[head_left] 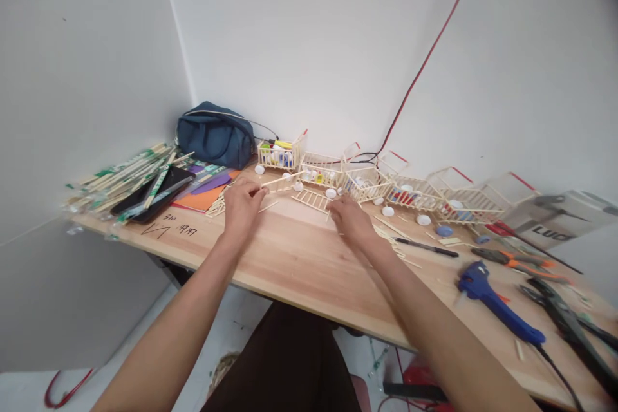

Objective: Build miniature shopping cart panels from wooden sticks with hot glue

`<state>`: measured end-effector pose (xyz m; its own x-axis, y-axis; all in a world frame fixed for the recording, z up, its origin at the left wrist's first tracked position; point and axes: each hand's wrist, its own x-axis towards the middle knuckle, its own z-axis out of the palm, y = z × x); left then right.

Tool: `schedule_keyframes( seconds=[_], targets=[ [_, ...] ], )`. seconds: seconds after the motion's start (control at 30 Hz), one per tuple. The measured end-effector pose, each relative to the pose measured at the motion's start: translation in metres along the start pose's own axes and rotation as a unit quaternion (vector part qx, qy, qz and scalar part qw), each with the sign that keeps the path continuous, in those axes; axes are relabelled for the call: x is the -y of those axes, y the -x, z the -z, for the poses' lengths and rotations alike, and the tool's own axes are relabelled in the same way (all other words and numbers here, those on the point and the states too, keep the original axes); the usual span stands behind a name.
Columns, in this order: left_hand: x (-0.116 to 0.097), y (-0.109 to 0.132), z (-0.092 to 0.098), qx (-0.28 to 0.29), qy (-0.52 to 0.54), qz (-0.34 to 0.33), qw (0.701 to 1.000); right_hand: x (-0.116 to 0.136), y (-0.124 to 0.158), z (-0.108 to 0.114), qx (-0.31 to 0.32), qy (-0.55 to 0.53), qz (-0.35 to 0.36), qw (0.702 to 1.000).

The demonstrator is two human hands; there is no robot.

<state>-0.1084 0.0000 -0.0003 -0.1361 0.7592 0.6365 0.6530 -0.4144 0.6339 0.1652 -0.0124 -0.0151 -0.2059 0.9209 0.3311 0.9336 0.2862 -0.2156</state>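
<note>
My left hand (240,205) is closed in a pinch on a thin wooden stick (284,179) that points right, just above the table. Between my hands lies a small ladder-like panel of sticks (311,199). The bent fingers of my right hand (351,215) are closed at its right end, and the fingertips partly hide what they grip. Behind my hands stands a row of miniature stick carts, among them a small filled cart (280,156) and a cart with white wheels (365,184).
Bundled sticks (130,174) and a dark tablet-like slab (145,196) lie left, near a blue pouch (215,135). Rightward are a black pen (427,247), a blue glue gun (499,302), orange-handled pliers (521,262) and black-handled cutters (564,318). A red cable (429,51) hangs behind.
</note>
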Motion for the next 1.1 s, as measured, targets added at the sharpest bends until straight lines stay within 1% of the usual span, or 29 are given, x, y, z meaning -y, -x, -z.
schedule_keyframes(
  seconds=[0.13, 0.23, 0.3, 0.37, 0.47, 0.57, 0.67, 0.73, 0.8, 0.97, 1.1],
  targets=[
    [0.001, -0.001, 0.002, 0.001, -0.005, 0.029, 1.000, -0.002, -0.001, 0.007, 0.032, 0.030, 0.015, 0.999],
    [0.000, 0.000, 0.003, 0.001, -0.010, 0.041, 0.999, -0.004, 0.001, 0.012, 0.051, 0.023, 0.037, 0.998],
    [-0.001, 0.000, 0.004, 0.006, -0.010, 0.040, 0.999, -0.004, 0.005, 0.014, 0.052, 0.008, 0.060, 0.997],
    [-0.003, 0.001, 0.005, 0.014, -0.012, 0.045, 0.999, -0.004, 0.010, 0.015, 0.049, -0.006, 0.082, 0.995],
    [-0.007, 0.001, 0.005, 0.032, -0.016, 0.071, 0.997, -0.001, 0.018, 0.016, 0.045, -0.013, 0.100, 0.994],
    [-0.009, 0.001, 0.004, 0.049, -0.010, 0.101, 0.994, 0.000, 0.023, 0.017, 0.032, -0.005, 0.102, 0.994],
    [-0.010, 0.002, 0.002, 0.069, 0.017, 0.128, 0.989, -0.001, 0.025, 0.019, 0.001, 0.009, 0.099, 0.995],
    [-0.009, 0.003, 0.000, 0.082, 0.034, 0.139, 0.986, -0.001, 0.026, 0.019, -0.015, 0.015, 0.099, 0.995],
    [-0.008, 0.003, -0.001, 0.086, 0.038, 0.141, 0.986, -0.001, 0.026, 0.020, -0.017, 0.014, 0.108, 0.994],
    [-0.006, 0.004, -0.002, 0.084, 0.032, 0.130, 0.987, 0.001, 0.022, 0.023, 0.026, 0.045, 0.137, 0.989],
    [-0.007, 0.005, -0.002, 0.088, 0.031, 0.136, 0.986, 0.001, 0.018, 0.024, 0.057, 0.065, 0.156, 0.984]
  ],
)
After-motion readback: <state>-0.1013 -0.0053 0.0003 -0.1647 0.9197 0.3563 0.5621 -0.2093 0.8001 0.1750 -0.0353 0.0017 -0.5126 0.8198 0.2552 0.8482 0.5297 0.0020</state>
